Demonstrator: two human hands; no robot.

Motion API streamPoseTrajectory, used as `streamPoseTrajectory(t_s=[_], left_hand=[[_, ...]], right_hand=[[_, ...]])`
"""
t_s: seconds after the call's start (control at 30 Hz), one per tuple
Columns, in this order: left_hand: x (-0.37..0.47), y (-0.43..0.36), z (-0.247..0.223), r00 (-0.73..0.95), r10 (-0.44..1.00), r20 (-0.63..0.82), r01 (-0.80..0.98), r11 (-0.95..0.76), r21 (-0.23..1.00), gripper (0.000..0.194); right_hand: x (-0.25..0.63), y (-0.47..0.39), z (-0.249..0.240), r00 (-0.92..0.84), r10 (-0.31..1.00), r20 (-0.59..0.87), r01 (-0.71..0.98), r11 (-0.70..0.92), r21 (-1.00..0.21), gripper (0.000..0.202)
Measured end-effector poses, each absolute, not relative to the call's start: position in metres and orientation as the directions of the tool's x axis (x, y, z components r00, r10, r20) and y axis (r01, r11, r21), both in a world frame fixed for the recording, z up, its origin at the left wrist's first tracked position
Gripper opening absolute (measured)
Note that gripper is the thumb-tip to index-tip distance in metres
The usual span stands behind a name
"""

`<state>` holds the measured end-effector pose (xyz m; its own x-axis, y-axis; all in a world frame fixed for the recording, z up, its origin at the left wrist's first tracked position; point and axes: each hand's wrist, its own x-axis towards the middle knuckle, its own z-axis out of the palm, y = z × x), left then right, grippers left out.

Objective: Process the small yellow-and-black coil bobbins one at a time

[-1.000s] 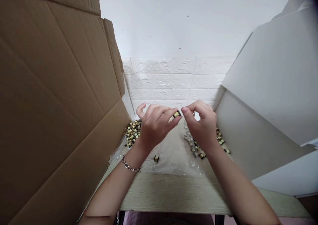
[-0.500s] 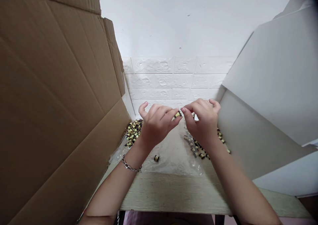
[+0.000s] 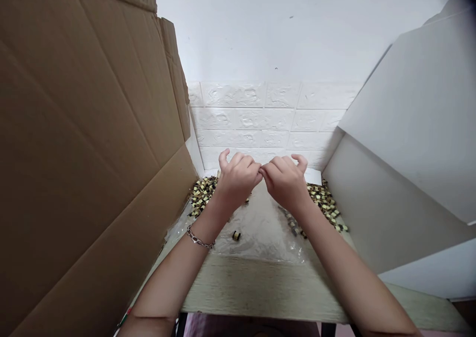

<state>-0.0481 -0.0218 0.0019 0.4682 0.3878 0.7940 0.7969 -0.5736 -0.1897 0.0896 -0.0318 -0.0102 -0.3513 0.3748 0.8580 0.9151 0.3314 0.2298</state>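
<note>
White wall point(image 3: 230, 34) at back, brick-pattern strip point(image 3: 253, 95) low on it; brown cardboard point(image 3: 92, 128) on the left, white panel point(image 3: 416, 113) on the right. Pale wood-look table point(image 3: 260, 290) with clear plastic sheet point(image 3: 260, 242) on it.

Left hand point(image 3: 236, 180) and right hand point(image 3: 286, 180) meet at the fingertips above the sheet, fingers curled in, thumbs and index fingers drawn together; both little fingers stick up. Can't tell whether a part is pinched there, fingers hide it. Chain bracelet point(image 3: 201, 241) on left wrist.

Single small coil point(image 3: 236, 235), yellow middle and black ends, lies on the sheet near the left wrist, apart from the piles. Left pile point(image 3: 201, 193) of similar parts sits by the cardboard, right pile point(image 3: 329, 208) beside and beyond the right forearm. White piece point(image 3: 313, 176) behind the right hand.

Handling, judged by look: coil is very light, body stiff, wrap probably smooth and a bit slippery. Ends may carry thin pins that bend easily. Best hold is thumb and index across the yellow middle or on the black end blocks, light squeeze, no pressing on pins. Parts in the piles could snag on each other.
</note>
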Motion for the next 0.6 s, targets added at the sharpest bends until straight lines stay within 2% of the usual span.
streamPoseTrajectory(t_s=[0.1,0.17,0.23,0.3,0.37,0.43,0.5,0.53,0.6], left_hand=[[-0.05,-0.017,0.0,0.505,0.404,0.763,0.787,-0.579,-0.214,0.018],[-0.05,-0.016,-0.001,0.512,0.413,0.753,0.783,-0.586,-0.211,0.018],[-0.051,-0.013,-0.002,0.513,0.445,0.734,0.782,-0.596,-0.185,0.017],[-0.052,-0.01,-0.003,0.504,0.511,0.696,0.78,-0.615,-0.113,0.016],[-0.052,-0.005,-0.002,0.47,0.612,0.636,0.76,-0.647,0.062,0.017],[-0.052,-0.002,0.001,0.426,0.724,0.543,0.65,-0.662,0.372,0.017],[-0.052,-0.002,0.005,0.424,0.802,0.421,0.407,-0.584,0.703,0.022],[-0.052,-0.003,0.007,0.443,0.816,0.372,0.26,-0.514,0.817,0.026],[-0.052,-0.006,0.01,0.487,0.811,0.323,0.016,-0.378,0.926,0.03]], right_hand=[[0.092,-0.026,-0.014,-0.422,0.41,0.809,0.886,0.374,0.273,0.017],[0.092,-0.025,-0.014,-0.427,0.431,0.795,0.878,0.409,0.25,0.018],[0.09,-0.029,-0.011,-0.417,0.445,0.792,0.851,0.498,0.168,0.017],[0.086,-0.038,-0.004,-0.404,0.448,0.798,0.771,0.636,0.033,0.015],[0.084,-0.049,0.004,-0.368,0.436,0.821,0.66,0.745,-0.1,0.014],[0.086,-0.059,0.014,-0.283,0.419,0.863,0.592,0.784,-0.186,0.013],[0.09,-0.066,0.022,-0.178,0.399,0.899,0.579,0.782,-0.232,0.01],[0.093,-0.069,0.025,-0.135,0.384,0.914,0.595,0.768,-0.235,0.009],[0.097,-0.071,0.029,-0.09,0.368,0.925,0.66,0.718,-0.221,0.008]])
